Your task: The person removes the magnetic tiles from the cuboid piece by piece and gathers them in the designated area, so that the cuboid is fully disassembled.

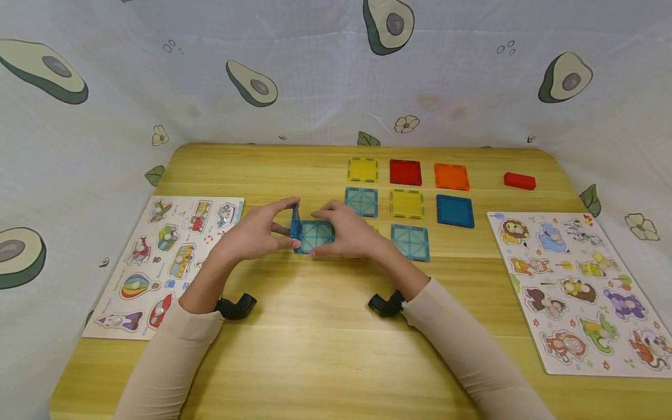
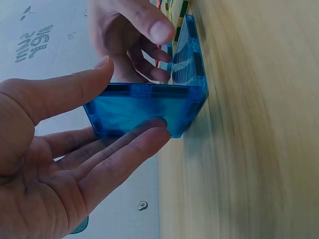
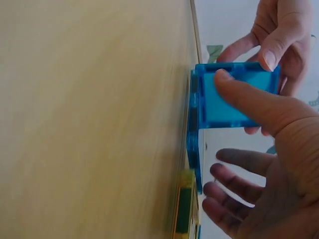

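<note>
My left hand (image 1: 253, 231) pinches an upright blue magnetic tile (image 2: 139, 110) between thumb and fingers. This tile stands along the left edge of a flat light-blue magnetic tile (image 1: 318, 235) on the table, and the two meet at the bottom. Over the right part of the flat tile is my right hand (image 1: 350, 231), its thumb and fingers apart with nothing gripped. In the right wrist view, the right thumb (image 3: 249, 97) overlaps the face of the upright tile; whether it touches cannot be told. A yellow tile (image 3: 184, 209) lies beside the flat one, mostly hidden by the right hand.
Behind and to the right lie several flat tiles, among them a red (image 1: 405, 172), an orange (image 1: 451, 176) and a dark blue one (image 1: 455, 210). A red block (image 1: 520, 181) is farther right. Picture puzzle boards flank the table, vehicles (image 1: 118, 291) left, animals (image 1: 572, 315) right.
</note>
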`<state>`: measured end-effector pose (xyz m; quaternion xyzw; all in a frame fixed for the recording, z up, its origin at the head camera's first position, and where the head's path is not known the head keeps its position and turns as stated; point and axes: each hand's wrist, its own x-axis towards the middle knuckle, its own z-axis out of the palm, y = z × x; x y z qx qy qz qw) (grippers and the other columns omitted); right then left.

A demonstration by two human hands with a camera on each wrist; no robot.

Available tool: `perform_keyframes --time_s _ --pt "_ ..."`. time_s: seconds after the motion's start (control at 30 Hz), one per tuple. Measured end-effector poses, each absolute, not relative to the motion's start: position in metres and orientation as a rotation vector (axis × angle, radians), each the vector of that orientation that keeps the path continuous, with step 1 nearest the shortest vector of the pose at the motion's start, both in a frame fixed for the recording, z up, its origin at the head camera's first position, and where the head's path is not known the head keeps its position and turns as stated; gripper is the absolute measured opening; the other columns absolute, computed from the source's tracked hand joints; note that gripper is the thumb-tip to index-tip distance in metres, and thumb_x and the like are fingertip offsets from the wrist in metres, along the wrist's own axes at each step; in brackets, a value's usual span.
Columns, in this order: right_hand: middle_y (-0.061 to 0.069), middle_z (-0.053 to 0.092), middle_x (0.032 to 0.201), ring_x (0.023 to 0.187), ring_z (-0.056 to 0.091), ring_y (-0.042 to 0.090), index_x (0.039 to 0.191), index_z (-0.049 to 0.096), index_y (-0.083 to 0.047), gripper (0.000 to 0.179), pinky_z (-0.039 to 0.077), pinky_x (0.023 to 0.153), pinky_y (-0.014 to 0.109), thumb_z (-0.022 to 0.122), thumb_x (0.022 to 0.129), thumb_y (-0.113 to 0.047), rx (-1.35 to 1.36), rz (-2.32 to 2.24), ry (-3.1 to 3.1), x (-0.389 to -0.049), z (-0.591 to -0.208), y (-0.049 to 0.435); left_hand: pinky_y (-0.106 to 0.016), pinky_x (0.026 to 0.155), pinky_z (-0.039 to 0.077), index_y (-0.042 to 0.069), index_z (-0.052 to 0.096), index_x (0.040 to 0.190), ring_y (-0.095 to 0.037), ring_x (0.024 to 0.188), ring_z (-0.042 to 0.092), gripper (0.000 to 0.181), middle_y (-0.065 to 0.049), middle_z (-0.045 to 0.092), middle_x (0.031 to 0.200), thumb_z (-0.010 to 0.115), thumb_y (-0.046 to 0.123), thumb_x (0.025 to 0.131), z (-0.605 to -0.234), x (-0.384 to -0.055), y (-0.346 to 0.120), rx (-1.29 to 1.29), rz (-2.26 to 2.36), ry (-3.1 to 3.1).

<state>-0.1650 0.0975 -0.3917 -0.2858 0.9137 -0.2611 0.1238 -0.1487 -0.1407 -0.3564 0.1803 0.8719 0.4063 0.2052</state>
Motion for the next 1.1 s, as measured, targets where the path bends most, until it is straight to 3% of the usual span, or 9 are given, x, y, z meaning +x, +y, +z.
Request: perform_keyframes --time_s 0.53,0.7,0.9,1.1 --pt "0.01 0.053 0.147 0.134 0.047 0.03 0.15 0.054 -0.009 0.085 0.045 0.113 0.048 0.087 0.081 -0.046 -0.773 -0.535 2.702 -0.163 -0.395 0.081 -0.035 0.081 0.062 0.018 0.033 0.162 -0.031 0.117 0.072 0.089 -0.008 0.038 0.165 0.083 0.015 0.089 -0.355 -0.147 -0.14 0.52 1.128 2.445" --pt "0.01 0.055 0.143 0.13 0.049 0.029 0.147 0.057 -0.008 0.082 0.048 0.11 0.046 0.087 0.08 -0.045 -0.783 -0.543 2.723 -0.16 -0.395 0.079 -0.036 0.081 0.062 0.019 0.034 0.162 -0.03 0.116 0.072 0.089 -0.008 0.039 0.164 0.084 0.016 0.088 -0.355 -0.146 -0.14 0.512 1.122 2.45" --pt "0.01 0.059 0.136 0.12 0.052 0.027 0.142 0.061 -0.006 0.081 0.055 0.096 0.041 0.09 0.075 -0.041 -0.793 -0.606 2.768 -0.157 -0.392 0.078 -0.038 0.081 0.062 0.017 0.032 0.162 -0.03 0.115 0.072 0.09 -0.013 0.041 0.162 0.084 0.017 0.088 -0.354 -0.147 -0.14 0.455 1.104 2.485" --pt "0.009 0.059 0.135 0.12 0.052 0.026 0.14 0.062 -0.006 0.081 0.055 0.095 0.042 0.092 0.073 -0.04 -0.805 -0.641 2.806 -0.156 -0.388 0.079 -0.037 0.08 0.062 0.015 0.031 0.162 -0.03 0.115 0.072 0.091 -0.015 0.038 0.164 0.083 0.017 0.089 -0.355 -0.148 -0.142 0.444 1.079 2.496"
